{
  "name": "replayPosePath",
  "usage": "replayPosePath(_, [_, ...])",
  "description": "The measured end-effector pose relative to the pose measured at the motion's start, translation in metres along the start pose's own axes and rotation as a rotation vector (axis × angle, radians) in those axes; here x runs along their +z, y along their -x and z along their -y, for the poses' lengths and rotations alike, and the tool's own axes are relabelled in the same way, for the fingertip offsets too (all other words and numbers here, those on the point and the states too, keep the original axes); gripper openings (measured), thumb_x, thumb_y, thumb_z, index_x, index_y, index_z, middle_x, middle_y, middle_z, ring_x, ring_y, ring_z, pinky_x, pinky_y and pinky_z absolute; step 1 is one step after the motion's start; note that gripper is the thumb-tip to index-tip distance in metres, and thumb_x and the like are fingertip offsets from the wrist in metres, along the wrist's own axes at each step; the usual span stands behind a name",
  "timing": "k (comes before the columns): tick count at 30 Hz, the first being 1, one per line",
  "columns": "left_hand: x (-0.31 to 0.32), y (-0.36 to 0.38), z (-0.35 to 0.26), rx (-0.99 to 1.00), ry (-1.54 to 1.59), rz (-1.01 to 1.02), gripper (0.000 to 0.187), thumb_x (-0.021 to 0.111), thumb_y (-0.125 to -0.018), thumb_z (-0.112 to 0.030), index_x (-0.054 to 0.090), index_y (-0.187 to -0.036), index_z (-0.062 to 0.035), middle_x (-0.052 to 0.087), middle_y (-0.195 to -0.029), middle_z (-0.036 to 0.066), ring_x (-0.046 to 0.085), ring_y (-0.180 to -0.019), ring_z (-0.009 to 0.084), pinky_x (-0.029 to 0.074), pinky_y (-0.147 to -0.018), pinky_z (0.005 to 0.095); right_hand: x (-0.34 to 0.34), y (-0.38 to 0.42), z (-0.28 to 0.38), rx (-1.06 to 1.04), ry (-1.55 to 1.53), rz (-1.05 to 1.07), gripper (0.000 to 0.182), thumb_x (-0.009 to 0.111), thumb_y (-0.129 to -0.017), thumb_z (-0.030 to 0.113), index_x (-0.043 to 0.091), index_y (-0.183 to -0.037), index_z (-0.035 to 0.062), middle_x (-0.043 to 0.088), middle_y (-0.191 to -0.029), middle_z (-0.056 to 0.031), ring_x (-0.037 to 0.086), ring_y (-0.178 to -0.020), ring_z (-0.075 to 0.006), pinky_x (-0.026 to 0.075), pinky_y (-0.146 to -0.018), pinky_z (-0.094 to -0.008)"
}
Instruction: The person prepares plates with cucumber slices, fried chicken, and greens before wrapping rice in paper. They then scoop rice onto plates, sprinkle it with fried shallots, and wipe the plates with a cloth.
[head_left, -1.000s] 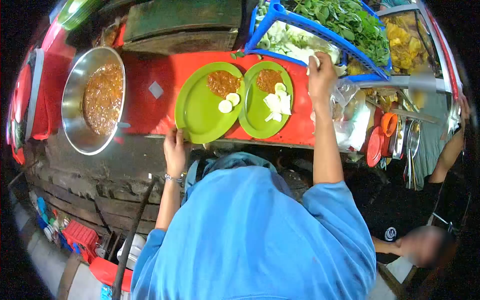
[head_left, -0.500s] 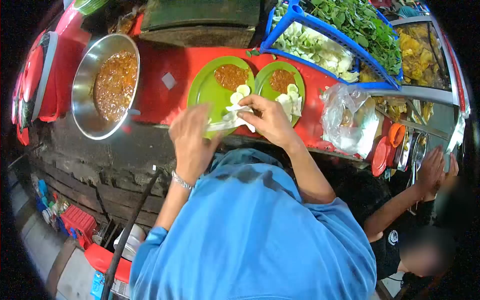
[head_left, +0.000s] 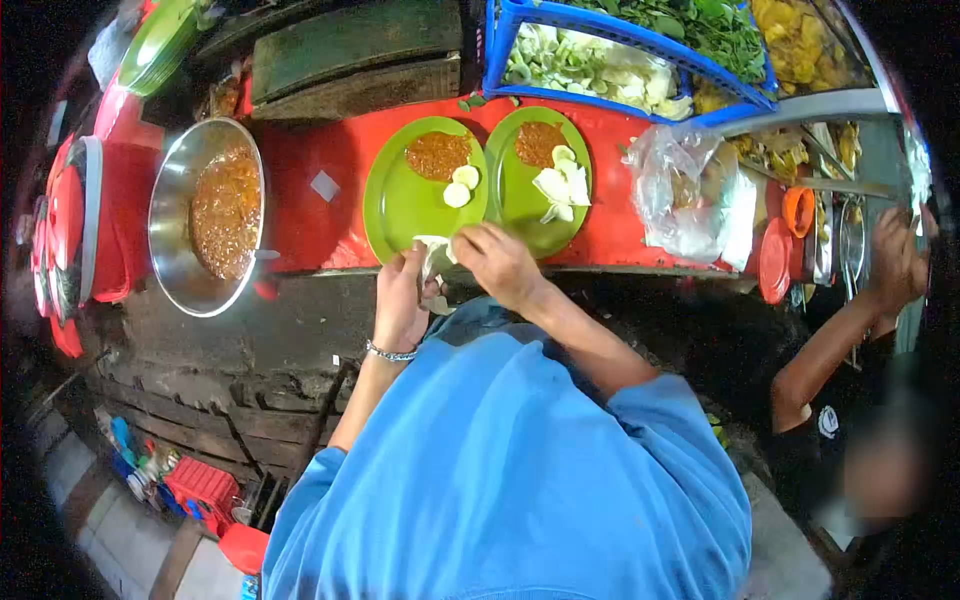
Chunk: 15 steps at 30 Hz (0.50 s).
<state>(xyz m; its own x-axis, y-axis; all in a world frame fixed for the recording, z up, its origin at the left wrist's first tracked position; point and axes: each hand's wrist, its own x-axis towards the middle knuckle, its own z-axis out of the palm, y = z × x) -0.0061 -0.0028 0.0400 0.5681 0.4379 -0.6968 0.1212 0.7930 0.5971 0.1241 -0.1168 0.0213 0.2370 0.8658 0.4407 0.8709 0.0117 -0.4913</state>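
While pinched between both hands, left point(head_left: 402, 300) and right point(head_left: 497, 262), over the counter point(head_left: 310, 215) edge, pale cabbage piece point(head_left: 434, 252) looks light, crisp, easily torn; best gripped at opposite edges.

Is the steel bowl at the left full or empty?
Partly full. The steel bowl holds a reddish-brown chunky sauce over much of its inside, with bare metal wall showing around it up to the rim.

Strong fisheye: straight edges bow, corners fall to black vignette. Centre brightly, evenly lit from above; colours saturated. Glare on the steel bowl point(head_left: 180, 215) rim, left, and the plastic bag point(head_left: 680, 195), right. Lower left dim, soft. Slight blur toward the right edge.
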Motion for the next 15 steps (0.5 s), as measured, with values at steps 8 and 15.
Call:
replayPosePath(8, [-0.055, 0.012, -0.034, -0.019, 0.179, 0.232, 0.012, 0.053, -0.099, -0.014, 0.053, -0.102, -0.0019, 0.051, -0.083, 0.001, 0.043, -0.064, 0.0062, 0.033, -0.049, 0.0175, -0.007, -0.018, -0.02, 0.645, -0.154, -0.288, 0.01, 0.062, -0.08, 0.001, 0.06, -0.089, 0.0037, 0.061, -0.088, -0.0115, 0.061, -0.082, -0.0318, 0.051, -0.072, -0.0402])
replayPosePath(15, [-0.021, -0.013, -0.032, 0.343, -0.103, 0.161, 0.012, 0.055, -0.097, -0.012, 0.052, -0.105, -0.0028, 0.055, -0.088, 0.002, 0.053, -0.073, 0.0094, 0.045, -0.065, 0.0236, 0.034, -0.007, -0.026, 0.057, 0.139, -0.045, 0.026, 0.061, -0.08, 0.008, 0.061, -0.105, 0.0025, 0.058, -0.115, -0.0135, 0.056, -0.109, -0.0318, 0.049, -0.093, -0.0404])
